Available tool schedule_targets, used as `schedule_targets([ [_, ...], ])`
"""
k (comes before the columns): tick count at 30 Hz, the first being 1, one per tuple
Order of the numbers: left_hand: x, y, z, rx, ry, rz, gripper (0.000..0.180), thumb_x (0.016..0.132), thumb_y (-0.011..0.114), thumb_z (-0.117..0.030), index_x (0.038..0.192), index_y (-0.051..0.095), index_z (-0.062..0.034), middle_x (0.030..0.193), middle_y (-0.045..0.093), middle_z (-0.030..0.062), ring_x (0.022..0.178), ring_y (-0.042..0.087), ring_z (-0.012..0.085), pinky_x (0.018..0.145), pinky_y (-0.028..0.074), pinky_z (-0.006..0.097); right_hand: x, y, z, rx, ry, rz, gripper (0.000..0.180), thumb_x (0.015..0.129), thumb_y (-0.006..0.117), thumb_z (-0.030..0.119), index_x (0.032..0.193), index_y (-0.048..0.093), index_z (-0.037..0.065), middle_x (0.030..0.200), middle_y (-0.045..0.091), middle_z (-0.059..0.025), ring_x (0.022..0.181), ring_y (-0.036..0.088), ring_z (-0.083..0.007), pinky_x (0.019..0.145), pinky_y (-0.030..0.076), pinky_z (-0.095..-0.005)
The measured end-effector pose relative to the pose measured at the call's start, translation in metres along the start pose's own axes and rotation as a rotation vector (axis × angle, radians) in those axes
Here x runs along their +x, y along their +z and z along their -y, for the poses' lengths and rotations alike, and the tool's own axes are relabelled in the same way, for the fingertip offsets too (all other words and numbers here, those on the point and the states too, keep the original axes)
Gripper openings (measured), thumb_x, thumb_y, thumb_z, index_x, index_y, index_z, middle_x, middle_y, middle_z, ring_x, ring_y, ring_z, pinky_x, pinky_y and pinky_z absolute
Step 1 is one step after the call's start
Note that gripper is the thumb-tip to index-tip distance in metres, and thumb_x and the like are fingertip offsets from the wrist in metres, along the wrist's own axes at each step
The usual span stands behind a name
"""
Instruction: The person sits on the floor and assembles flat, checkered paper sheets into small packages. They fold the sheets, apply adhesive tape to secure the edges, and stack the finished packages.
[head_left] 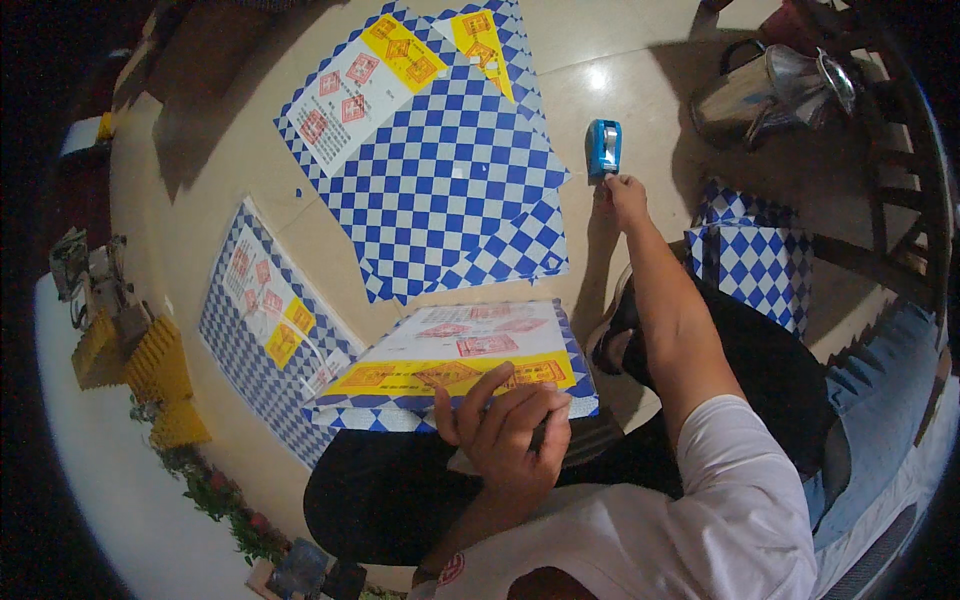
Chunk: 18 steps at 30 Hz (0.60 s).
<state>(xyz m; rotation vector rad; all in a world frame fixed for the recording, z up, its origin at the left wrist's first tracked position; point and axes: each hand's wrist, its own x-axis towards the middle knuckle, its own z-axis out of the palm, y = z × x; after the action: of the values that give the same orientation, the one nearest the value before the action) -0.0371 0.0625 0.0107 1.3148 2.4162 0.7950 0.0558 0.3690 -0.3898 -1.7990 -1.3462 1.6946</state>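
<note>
Your left hand (510, 420) grips the checkered flat box (465, 365) at lower centre, while your right hand (625, 195) touches the blue tape dispenser (603, 148) at upper right.

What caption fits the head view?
Left hand holds a blue-and-white checkered folded box on the lap; right hand reaches a blue tape dispenser.

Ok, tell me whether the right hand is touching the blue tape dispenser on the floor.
Touching. The head view shows the right hand with its fingertips meeting the near end of the blue tape dispenser.
</note>
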Motion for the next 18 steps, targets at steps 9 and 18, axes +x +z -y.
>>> schedule_targets([
  [9, 0.005, 0.002, 0.000, 0.037, 0.078, -0.025, 0.023, 0.074, 0.081, -0.016, 0.092, 0.067, -0.0216, 0.100, 0.065, 0.0009, 0.120, 0.053, 0.0219, 0.117, 0.011, 0.051, 0.006, -0.050, 0.012, -0.818, -0.300, 0.149, 0.026, 0.084, 0.070, 0.024, 0.098, 0.068, 0.002, 0.086, 0.069, -0.0159, 0.084, 0.069, -0.0285, 0.072, 0.053, -0.0424],
  [18, 0.006, 0.005, -0.001, -0.101, 0.107, -0.196, 0.011, 0.082, 0.073, -0.015, 0.092, 0.068, -0.0147, 0.094, 0.066, 0.0010, 0.109, 0.058, 0.0230, 0.115, 0.019, 0.050, -0.154, -0.030, 0.206, -0.581, -0.431, 0.977, 0.009, 0.096, 0.062, 0.017, 0.097, 0.058, 0.009, 0.085, 0.058, 0.0017, 0.079, 0.053, -0.0095, 0.065, 0.044, -0.0264],
])
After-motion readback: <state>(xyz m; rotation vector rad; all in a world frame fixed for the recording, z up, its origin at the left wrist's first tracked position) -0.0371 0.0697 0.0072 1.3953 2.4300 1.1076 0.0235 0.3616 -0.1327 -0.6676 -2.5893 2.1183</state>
